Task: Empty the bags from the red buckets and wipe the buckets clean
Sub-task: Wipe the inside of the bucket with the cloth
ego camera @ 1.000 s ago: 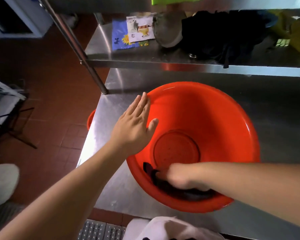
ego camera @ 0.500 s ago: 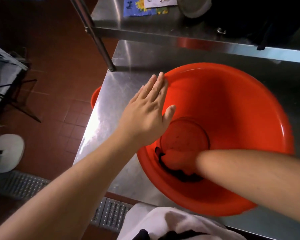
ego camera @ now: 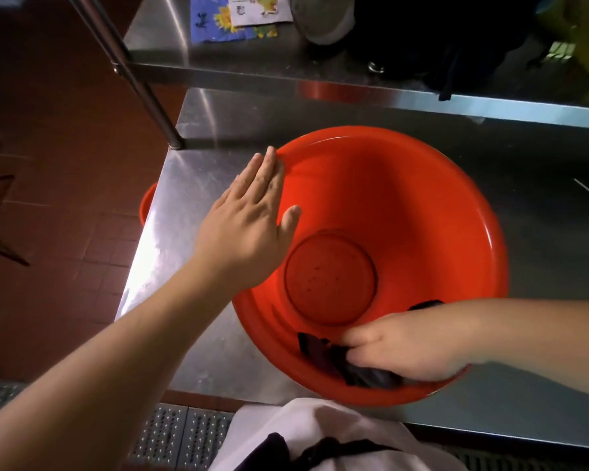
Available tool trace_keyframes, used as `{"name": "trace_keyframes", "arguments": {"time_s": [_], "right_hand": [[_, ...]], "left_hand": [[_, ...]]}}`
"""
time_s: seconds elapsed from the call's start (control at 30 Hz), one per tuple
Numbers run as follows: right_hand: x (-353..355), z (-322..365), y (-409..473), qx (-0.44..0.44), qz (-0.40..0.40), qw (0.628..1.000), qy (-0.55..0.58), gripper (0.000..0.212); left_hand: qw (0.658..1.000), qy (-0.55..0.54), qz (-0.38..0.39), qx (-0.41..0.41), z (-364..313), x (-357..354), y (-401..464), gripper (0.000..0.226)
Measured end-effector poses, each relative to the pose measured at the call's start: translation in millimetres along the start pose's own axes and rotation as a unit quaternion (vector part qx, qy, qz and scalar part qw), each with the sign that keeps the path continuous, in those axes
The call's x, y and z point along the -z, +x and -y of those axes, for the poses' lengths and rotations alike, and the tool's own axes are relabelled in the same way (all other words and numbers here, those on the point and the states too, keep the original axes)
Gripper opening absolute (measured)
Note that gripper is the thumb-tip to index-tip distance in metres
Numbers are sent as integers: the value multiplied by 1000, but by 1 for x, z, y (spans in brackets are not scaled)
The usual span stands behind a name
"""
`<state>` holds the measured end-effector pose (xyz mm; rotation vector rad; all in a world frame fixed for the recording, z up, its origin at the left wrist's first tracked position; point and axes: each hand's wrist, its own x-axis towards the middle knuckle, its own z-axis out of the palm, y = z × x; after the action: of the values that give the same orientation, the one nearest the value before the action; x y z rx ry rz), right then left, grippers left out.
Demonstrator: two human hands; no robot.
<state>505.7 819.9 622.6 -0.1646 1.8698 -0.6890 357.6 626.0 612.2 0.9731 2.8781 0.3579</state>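
A wide red bucket (ego camera: 405, 198) stands on the steel table (ego camera: 191, 300), its inside bare except for a dark cloth (ego camera: 323, 351) on the near wall. My left hand (ego camera: 249, 229) lies flat with straight fingers on the bucket's left rim. Inside the bucket, my right hand (ego camera: 405, 348) presses the dark cloth against the near inner wall, fingers stretched over it. Part of the cloth is hidden under that hand.
A second red bucket (ego camera: 147, 205) peeks out below the table's left edge. Above the table a steel shelf (ego camera: 252, 68) holds printed packets (ego camera: 238, 15), a metal bowl (ego camera: 323, 22) and dark fabric (ego camera: 456, 45). A shelf post (ego camera: 143, 93) stands at the table's far left corner. Red floor tiles lie left.
My right hand has slid the cloth from the bucket's bottom edge toward the near right wall. My left hand stays on the left rim.
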Motion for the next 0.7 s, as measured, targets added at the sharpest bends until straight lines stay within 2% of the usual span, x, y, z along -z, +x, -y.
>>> {"name": "trace_keyframes", "arguments": {"time_s": [0.17,0.3,0.47,0.53,0.7], "right_hand": [[4,-15,76,-106,81,986,-101,47],[4,-15,129,-149,64,980,-119,48],[-6,-17,151,-148,34,983,-102,55],[-3,-16,145,-151,22,985,-79,40],[-5,11,77,-61,-30,997,27,36]], "left_hand": [[1000,13,-12,2,1,-2,-3,73],[1000,16,-21,6,0,-2,-3,73],[999,10,-35,6,-1,-3,-4,72],[999,10,-30,7,-2,-2,-4,72],[1000,17,-18,7,-5,4,-3,71]]}}
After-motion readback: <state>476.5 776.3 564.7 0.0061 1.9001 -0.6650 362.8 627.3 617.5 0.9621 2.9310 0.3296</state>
